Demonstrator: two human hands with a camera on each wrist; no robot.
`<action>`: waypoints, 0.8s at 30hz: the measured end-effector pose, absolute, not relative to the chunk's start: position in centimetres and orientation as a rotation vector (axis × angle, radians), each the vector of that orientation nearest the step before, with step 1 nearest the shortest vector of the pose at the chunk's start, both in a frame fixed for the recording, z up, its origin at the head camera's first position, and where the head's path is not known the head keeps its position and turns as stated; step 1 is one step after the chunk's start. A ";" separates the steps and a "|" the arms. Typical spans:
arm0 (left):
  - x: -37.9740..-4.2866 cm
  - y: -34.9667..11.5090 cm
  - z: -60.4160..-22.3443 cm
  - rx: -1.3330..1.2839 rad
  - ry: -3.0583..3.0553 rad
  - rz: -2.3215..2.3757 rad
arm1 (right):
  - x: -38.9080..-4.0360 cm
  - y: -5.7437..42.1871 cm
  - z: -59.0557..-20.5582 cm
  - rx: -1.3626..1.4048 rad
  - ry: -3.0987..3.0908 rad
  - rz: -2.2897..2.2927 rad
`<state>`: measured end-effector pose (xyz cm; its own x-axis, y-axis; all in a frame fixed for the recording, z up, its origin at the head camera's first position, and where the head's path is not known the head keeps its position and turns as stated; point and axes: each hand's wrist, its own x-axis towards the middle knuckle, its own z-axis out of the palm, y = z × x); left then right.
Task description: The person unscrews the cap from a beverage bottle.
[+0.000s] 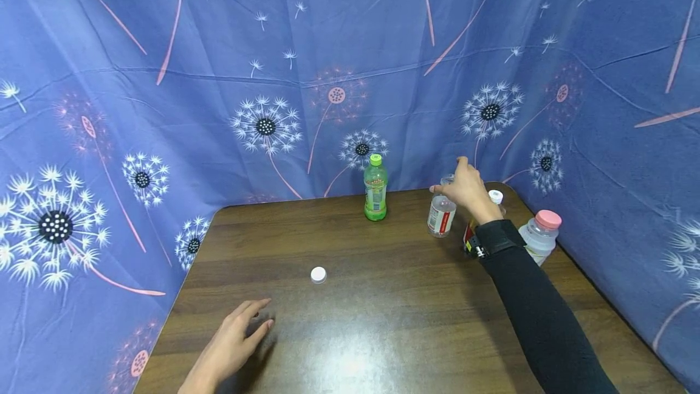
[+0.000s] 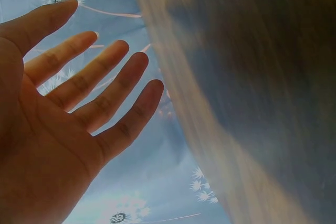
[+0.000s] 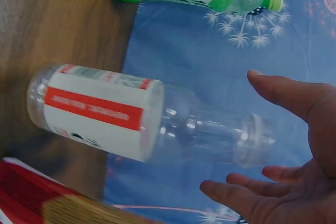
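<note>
A clear plastic bottle [image 3: 100, 111] with a white and red label stands upright on the table, its mouth uncapped. My right hand [image 1: 467, 190] is beside the neck of this bottle [image 1: 441, 217]; in the right wrist view the thumb and fingers are spread to either side of the mouth, with a gap visible. My left hand [image 1: 232, 339] hovers over the table's front left, holding nothing; its fingers look spread and nearly straight in the left wrist view. A small white cap [image 1: 318, 274] lies on the table, ahead and to the right of the left hand.
A green bottle [image 1: 375, 190] with a green cap stands near the back edge. Behind my right wrist is a bottle with a white cap [image 1: 496, 196], partly hidden. A pink-lidded jar [image 1: 540, 236] stands by the right edge. Blue dandelion-print cloth [image 1: 246, 78] hangs around the table [image 1: 262, 242].
</note>
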<state>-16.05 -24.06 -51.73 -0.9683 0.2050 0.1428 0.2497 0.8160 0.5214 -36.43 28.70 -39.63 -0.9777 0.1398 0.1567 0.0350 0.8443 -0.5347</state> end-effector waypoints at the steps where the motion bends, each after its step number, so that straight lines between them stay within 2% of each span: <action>1: -16.1 -24.0 -51.8 -0.365 -2.918 -0.861 | -36.4 28.7 -39.9 -0.148 -2.833 0.831; 8: -16.0 -23.8 -51.9 -0.357 -2.918 -0.896 | -36.4 28.5 -42.0 -0.229 -2.724 0.997; 24: -15.7 -23.6 -52.1 -0.387 -2.829 -0.950 | -35.8 28.1 -46.4 -0.308 -2.713 1.029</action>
